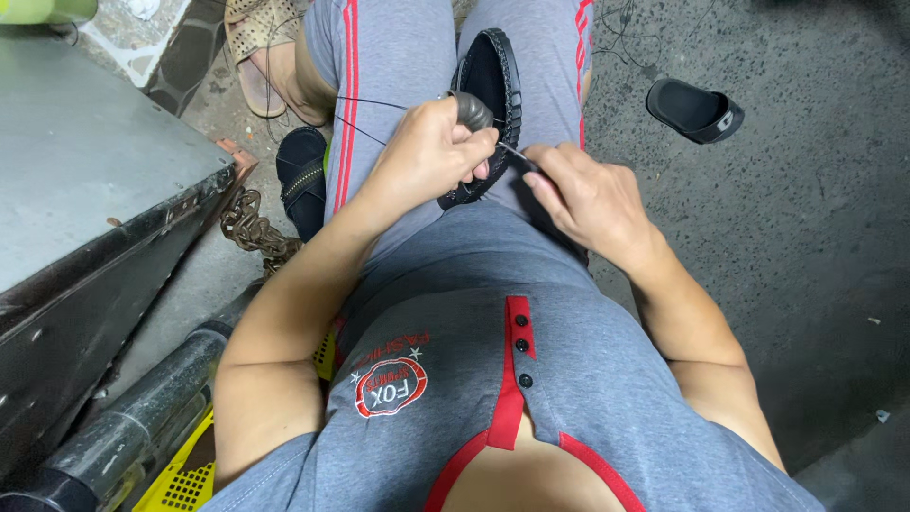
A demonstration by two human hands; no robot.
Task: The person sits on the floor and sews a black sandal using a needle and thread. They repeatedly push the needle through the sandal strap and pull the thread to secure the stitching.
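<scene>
A black shoe with a stitched rim lies between my knees on my grey shorts. My left hand is closed around a tool with a rounded grey handle, pressed against the shoe's edge. A thin metal point sticks out from under that hand toward my right hand, which pinches it at the shoe's side. Dark thread runs from the left hand across my left thigh.
A black slipper lies on the concrete floor at the right. Another black shoe and a rusty chain sit by my left leg. A grey metal box, a dark pipe and a yellow crate are at the left.
</scene>
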